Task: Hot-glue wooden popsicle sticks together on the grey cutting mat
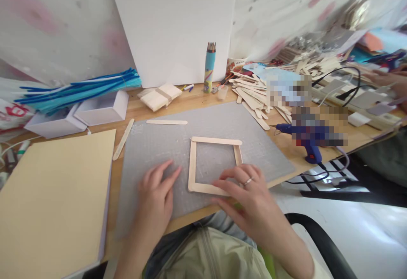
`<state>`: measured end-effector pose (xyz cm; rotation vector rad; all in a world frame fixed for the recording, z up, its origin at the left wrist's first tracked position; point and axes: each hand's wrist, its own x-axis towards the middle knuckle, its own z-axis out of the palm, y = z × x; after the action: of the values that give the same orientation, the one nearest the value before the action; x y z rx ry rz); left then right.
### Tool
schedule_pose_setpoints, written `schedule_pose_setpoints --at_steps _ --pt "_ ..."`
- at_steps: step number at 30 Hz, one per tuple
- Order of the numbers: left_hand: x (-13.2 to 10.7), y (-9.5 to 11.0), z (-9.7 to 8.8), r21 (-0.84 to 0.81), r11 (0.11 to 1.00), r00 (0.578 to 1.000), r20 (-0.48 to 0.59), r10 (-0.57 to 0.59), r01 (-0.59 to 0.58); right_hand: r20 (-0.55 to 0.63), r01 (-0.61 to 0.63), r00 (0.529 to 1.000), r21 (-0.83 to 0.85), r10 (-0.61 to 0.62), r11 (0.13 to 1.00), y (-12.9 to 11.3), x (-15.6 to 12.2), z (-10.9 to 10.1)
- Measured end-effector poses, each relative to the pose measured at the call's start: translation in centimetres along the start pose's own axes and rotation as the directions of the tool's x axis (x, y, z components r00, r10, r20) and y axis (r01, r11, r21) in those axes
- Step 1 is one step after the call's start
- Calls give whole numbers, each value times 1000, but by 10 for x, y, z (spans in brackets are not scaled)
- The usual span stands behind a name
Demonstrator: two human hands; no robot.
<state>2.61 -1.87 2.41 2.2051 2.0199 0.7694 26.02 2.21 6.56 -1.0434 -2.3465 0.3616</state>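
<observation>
A square frame of wooden craft sticks (193, 164) lies flat on a grey mat (159, 147). My right hand (244, 190) is over its lower right corner, hiding that corner; thumb and index finger are apart at the bottom stick, and whether they touch it I cannot tell. A ring is on one finger. To the left of the frame, my left hand (157, 192) hovers at or just above the mat, fingers spread and holding nothing. One loose craft stick (167, 122) rests on the mat's top edge, another craft stick (123, 139) at its left edge.
A blue glue gun (310, 143) lies at the right near a pile of craft sticks (251, 92). A pencil tube (209, 67) stands at the back. White boxes (101, 107) hold blue pipe cleaners (82, 90). Another person's hand (388, 79) shows far right.
</observation>
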Motion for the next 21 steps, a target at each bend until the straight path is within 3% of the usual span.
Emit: schedule_pose_setpoints --at_steps 4,8,11,13,15,18,21 --pt "-1 -2 5 54 998 998 43 41 -43 54 -17 998 2 17 1000 -4 5 25" --pt "-5 -9 9 49 992 992 56 111 -113 83 -21 996 43 17 999 -3 7 30" --pt "-5 -9 7 -11 992 992 8 124 -124 104 -25 994 69 18 997 -3 6 22" --pt "-2 -5 3 -84 993 996 -44 74 -77 68 -42 997 70 37 997 0 3 10" --pt "4 0 -3 -158 987 997 -72 -8 -3 -28 -145 989 12 145 989 10 0 -6" --pt "15 8 -8 -200 976 993 -57 -101 88 -126 -381 923 -172 364 908 34 3 -26" --pt "25 11 -8 -198 972 988 -52 -143 130 45 -398 901 -314 432 862 53 14 -29"
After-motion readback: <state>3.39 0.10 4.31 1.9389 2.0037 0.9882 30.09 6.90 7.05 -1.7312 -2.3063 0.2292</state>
